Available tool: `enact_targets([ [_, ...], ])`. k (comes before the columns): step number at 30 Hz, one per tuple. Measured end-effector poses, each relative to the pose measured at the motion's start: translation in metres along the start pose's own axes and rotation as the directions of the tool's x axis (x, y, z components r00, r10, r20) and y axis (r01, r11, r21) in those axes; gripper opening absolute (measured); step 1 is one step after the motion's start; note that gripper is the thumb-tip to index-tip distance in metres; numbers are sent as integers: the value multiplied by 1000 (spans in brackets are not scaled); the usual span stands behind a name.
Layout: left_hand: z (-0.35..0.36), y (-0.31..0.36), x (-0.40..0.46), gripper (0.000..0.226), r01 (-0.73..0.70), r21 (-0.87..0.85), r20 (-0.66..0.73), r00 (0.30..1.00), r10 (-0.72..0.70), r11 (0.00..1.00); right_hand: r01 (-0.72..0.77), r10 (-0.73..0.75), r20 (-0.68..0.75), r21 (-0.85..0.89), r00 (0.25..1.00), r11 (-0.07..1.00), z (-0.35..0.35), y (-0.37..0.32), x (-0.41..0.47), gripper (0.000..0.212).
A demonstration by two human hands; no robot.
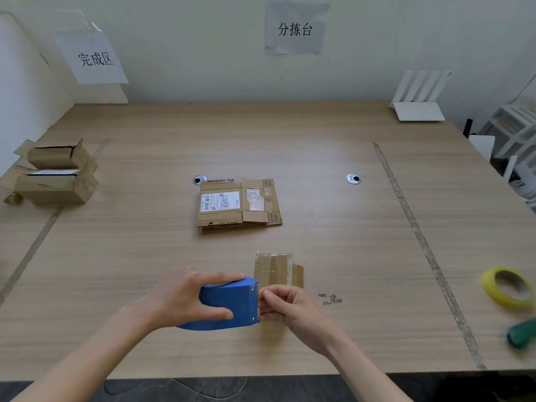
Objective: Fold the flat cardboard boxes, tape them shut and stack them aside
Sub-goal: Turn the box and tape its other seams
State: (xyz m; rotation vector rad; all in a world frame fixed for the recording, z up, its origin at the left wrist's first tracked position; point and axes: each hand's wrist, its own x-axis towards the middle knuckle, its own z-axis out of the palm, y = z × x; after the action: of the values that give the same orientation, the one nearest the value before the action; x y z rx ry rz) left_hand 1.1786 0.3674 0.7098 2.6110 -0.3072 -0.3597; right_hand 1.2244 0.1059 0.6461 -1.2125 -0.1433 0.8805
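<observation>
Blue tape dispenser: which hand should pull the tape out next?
Probably the right hand: its fingers already pinch at the blue tape dispenser's cutter end, while the left hand grips its body.

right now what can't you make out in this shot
- Tape end: the right hand pinches at the mouth of the blue tape dispenser, covering any tape.
- Small cardboard box: its near part is hidden behind that hand.
- Shipping label on the flat cardboard stack: print too small.
- Green object: blurred and cut off by the right edge.

Flat boxes (239, 205) mid-table (319, 134); folded boxes (56, 174) far left.
</observation>
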Motion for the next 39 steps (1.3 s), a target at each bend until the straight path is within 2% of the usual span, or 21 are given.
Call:
enact_targets([
  [6,1,2,2,63,-7,7,5,1000,7,1000,1,3,124,-31,992,1000,0,-3,0,36],
  [17,2,4,6,64,-5,6,23,1000,5,1000,13,-13,3,-15,1000,1000,-7,-5,1,33],
  [27,2,4,6,61,-19,15,6,1000,19,1000,12,-11,16,-43,1000,999,-9,-3,2,29],
  [31,2,2,6,60,-20,5,-5,1000,21,1000,52,-61,-48,-180,997,982,-6,-6,4,19],
  [35,2,5,5,60,-20,-13,-20,1000,19,1000,76,-86,-25,-275,996,958,1,-9,11,27],
  [39,1,2,4,65,-21,-61,-21,1000,20,998,32,-23,42,-240,999,970,2,-16,14,30],
])
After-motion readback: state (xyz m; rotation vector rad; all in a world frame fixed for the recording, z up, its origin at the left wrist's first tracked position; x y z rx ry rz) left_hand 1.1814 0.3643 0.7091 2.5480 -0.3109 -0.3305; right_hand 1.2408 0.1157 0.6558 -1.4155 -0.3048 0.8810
